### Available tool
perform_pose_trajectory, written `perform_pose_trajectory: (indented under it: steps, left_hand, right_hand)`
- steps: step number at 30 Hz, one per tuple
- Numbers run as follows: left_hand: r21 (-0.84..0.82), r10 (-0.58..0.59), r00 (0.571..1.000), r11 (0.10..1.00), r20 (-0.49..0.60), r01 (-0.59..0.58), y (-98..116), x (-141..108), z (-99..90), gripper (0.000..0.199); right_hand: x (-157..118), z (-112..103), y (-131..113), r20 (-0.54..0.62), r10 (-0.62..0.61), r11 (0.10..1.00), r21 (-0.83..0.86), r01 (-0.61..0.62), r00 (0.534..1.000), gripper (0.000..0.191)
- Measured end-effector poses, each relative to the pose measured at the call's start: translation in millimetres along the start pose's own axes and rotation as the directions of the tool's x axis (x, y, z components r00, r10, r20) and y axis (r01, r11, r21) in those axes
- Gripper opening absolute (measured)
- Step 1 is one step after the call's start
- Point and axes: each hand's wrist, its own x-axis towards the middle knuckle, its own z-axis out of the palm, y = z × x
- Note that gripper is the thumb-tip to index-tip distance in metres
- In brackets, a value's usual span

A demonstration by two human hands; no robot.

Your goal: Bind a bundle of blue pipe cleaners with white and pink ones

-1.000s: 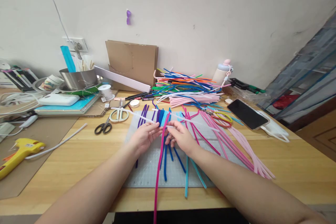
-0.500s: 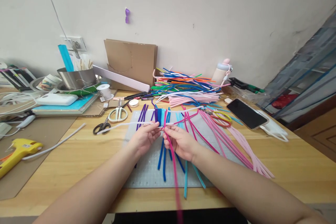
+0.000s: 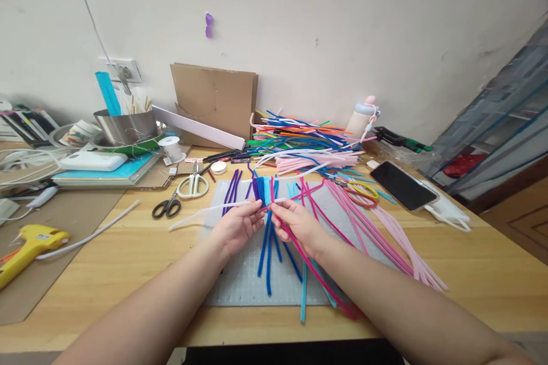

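Note:
Both hands meet over a grey cutting mat (image 3: 240, 292). My left hand (image 3: 240, 227) pinches a white pipe cleaner (image 3: 209, 211) whose free end sticks out to the left. Between thumb and fingers, my right hand (image 3: 297, 227) grips a magenta pipe cleaner (image 3: 314, 265), its tail slanting down to the right under the forearm. Just beyond the fingertips, purple, blue and light blue pipe cleaners (image 3: 262, 188) sit side by side in a band across the white ones. Loose blue pipe cleaners (image 3: 268, 262) lie below the hands.
Pink pipe cleaners (image 3: 398, 239) fan out at the right, near a phone (image 3: 403, 185). A mixed heap of pipe cleaners (image 3: 303, 140) lies at the back. White-handled scissors (image 3: 193, 183), black-handled scissors (image 3: 166, 207) and a yellow glue gun (image 3: 36, 248) are on the left.
The magenta pipe cleaner's tail has swung from hanging straight down toward me to slanting right. The white pipe cleaner's left end has dipped and shifted slightly right.

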Motion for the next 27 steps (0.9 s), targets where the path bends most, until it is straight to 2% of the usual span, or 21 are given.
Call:
perform_pose_trajectory:
  steps: [9,15,18,20,22,24,25,27]
  left_hand:
    - [0.055,0.014,0.999,0.998,0.045,-0.016,-1,0,-1.0,0.008]
    - [0.073,0.023,0.997,0.997,0.076,-0.029,-3,1,-4.8,0.012]
    - [0.161,0.045,0.994,0.985,0.101,-0.061,-5,2,-5.2,0.014]
    - [0.278,0.045,0.987,0.957,0.151,-0.086,-4,-1,-2.6,0.016]
    - [0.461,-0.015,0.972,0.882,0.234,-0.097,0,-9,2.3,0.021]
    - [0.686,-0.155,0.942,0.721,0.297,-0.098,11,-26,7.5,0.026]
    - [0.781,-0.271,0.903,0.615,0.333,-0.104,20,-36,9.1,0.027]
    - [0.874,-0.512,0.763,0.466,0.394,-0.138,42,-60,8.5,0.027]
  right_hand:
    - [0,-3,2,-0.003,0.025,0.999,-0.035,-0.025,1.0,0.028]
    - [0,-5,5,-0.006,-0.017,0.996,-0.09,0.016,1.0,0.024]
    - [1,-5,7,0.003,-0.03,0.995,-0.095,0.031,1.0,0.022]
    - [1,-5,7,-0.002,-0.04,0.996,-0.083,0.039,0.999,0.021]
    - [2,-6,5,-0.024,-0.056,0.996,-0.068,0.055,0.998,0.02]
    - [2,-6,0,-0.052,-0.08,0.995,-0.063,0.077,0.995,0.02]
    - [2,-6,-2,-0.062,-0.088,0.994,-0.066,0.084,0.994,0.021]
    - [1,-6,-7,-0.06,-0.091,0.993,-0.077,0.086,0.994,0.021]
